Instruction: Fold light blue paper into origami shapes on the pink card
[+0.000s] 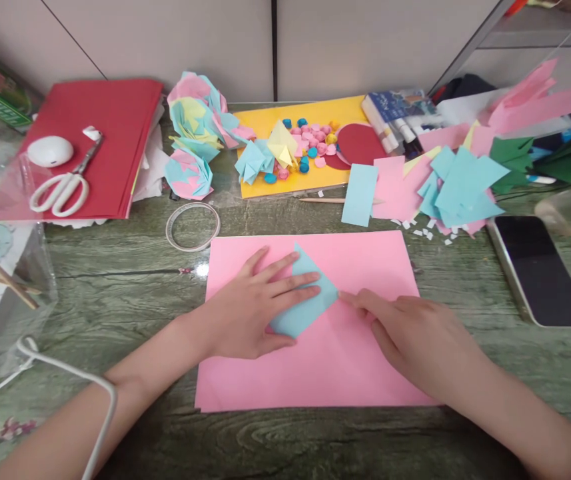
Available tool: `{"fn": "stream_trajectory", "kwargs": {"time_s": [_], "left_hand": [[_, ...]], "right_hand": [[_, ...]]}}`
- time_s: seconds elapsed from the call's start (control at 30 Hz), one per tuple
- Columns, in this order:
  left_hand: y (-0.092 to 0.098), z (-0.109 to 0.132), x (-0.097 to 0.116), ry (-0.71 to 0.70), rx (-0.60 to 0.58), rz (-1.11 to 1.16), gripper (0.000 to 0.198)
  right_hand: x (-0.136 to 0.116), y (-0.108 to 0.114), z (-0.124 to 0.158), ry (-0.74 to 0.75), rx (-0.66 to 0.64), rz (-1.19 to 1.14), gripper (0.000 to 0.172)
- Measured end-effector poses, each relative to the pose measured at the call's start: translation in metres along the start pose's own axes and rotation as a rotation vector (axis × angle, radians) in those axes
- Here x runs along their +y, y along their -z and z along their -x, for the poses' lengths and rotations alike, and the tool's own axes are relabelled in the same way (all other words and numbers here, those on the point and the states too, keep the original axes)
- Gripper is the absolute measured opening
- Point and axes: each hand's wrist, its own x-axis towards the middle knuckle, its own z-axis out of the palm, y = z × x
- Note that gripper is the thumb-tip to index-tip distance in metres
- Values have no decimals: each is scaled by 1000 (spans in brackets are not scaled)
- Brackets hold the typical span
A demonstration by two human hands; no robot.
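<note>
A folded light blue paper [310,308] lies on pink sheets [325,373] in the middle of the table. My left hand [252,307] rests flat across the left part of the blue paper, with its fingers spread; it hides that side. My right hand [415,333] touches the paper's right corner with the tip of its index finger. The other fingers of my right hand are curled beneath it, and nothing shows in them.
Behind the pink sheets are a tape roll [192,227], white scissors [60,192] on red paper [100,120], yellow paper [260,189] with folded pieces, and cut scraps [470,187]. A phone [540,270] lies right. A white cable [110,400] crosses by my left forearm.
</note>
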Motion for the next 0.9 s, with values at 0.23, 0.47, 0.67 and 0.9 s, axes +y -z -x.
{"fn": "stream_trajectory", "kwargs": {"time_s": [0.23,0.47,0.67,0.9], "left_hand": [[2,2,3,-3,-23,10,74],[4,4,6,43,-67,-9,80],[3,5,6,144,-48,-51,76],[-9,10,46,257,209,-223,61]], "right_hand": [[-5,7,-4,-100,-216,-48,26],[-4,8,-4,-120,-128,-166,16],[-3,8,-4,-110,-83,-311,14],[-22,13,1,-108,-30,-197,15]]}}
